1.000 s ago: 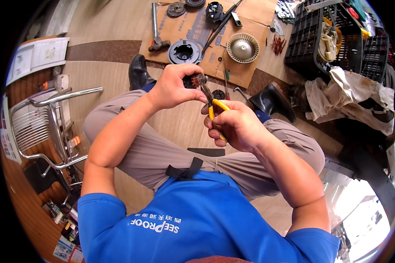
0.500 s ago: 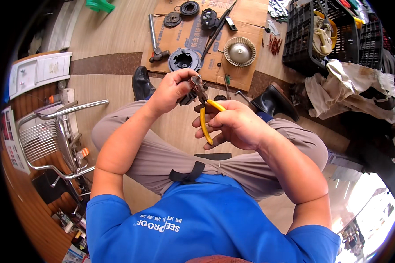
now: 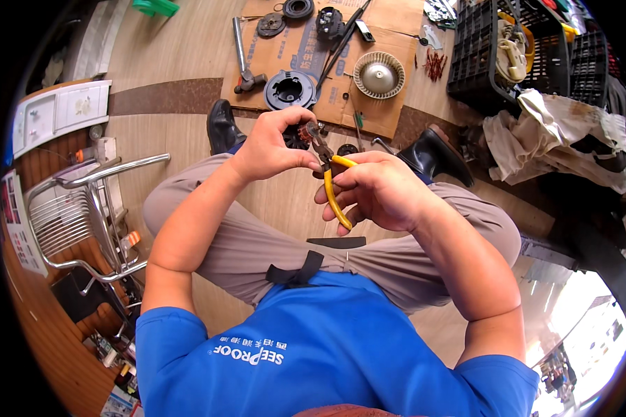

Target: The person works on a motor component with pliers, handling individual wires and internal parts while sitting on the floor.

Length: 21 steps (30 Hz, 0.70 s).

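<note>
1. The left hand [image 3: 275, 146] pinches a small dark motor part [image 3: 300, 135] with coppery windings between thumb and fingertips, raised above the knees so the tool can reach it from the side.
2. The right hand [image 3: 379, 191] is clenched around the yellow-handled pliers [image 3: 330, 177]; their nose points up and left, meeting the part just beside the left fingertips. Whether the nose actually bites the part, I cannot tell.
3. Both hands hover over the floor [image 3: 181, 48], in front of the seated person's lap.
4. At the far edge of the floor lies a flattened cardboard sheet [image 3: 389, 21], apparently serving as a work mat: on it rest a hammer [image 3: 242, 59], a black round housing [image 3: 289, 89], a pale blower wheel [image 3: 379, 74] and smaller dark discs.
5. At the far right corner a black plastic crate [image 3: 476, 62] holds a cream-coloured part [image 3: 511, 52] with yellow bits; a crumpled cloth [image 3: 556, 135] lies against it.
</note>
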{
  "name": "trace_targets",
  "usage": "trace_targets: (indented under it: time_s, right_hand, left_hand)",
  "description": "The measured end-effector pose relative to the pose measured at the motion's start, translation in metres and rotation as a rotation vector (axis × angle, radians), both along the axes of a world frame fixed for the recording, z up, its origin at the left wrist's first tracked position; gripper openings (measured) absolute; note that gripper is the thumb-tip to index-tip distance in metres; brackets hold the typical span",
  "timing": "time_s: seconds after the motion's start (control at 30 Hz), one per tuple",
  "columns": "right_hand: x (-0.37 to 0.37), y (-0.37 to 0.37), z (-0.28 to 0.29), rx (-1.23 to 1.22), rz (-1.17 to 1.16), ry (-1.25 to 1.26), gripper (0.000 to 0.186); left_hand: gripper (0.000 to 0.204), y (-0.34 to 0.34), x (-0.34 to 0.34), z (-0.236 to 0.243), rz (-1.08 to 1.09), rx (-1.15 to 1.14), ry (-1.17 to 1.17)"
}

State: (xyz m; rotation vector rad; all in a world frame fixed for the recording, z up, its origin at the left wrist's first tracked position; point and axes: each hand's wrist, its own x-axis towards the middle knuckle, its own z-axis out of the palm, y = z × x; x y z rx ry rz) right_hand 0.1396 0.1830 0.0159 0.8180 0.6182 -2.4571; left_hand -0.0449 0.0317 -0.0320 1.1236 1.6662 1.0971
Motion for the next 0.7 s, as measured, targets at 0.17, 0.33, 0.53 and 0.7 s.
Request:
trace_targets:
  time_s: [0.17,0.33,0.53,0.7]
  right_hand:
    - [-0.002,-0.012,-0.009,0.047,-0.028,0.007,0.018]
    - [0.0,-0.016,-0.01,0.089,-0.019,0.026,0.019]
    - [-0.001,-0.018,-0.009,0.075,-0.065,0.039,0.018]
    - [-0.004,-0.02,-0.008,0.084,-0.097,0.059,0.018]
  left_hand:
    - [0.051,-0.002,0.001,-0.005,0.055,0.012,0.056]
    - [0.053,-0.002,0.001,-0.005,0.051,-0.04,0.058]
    - [0.051,-0.003,-0.001,-0.009,0.108,-0.087,-0.121]
    - [0.049,0.001,0.001,-0.012,0.153,-0.083,-0.33]
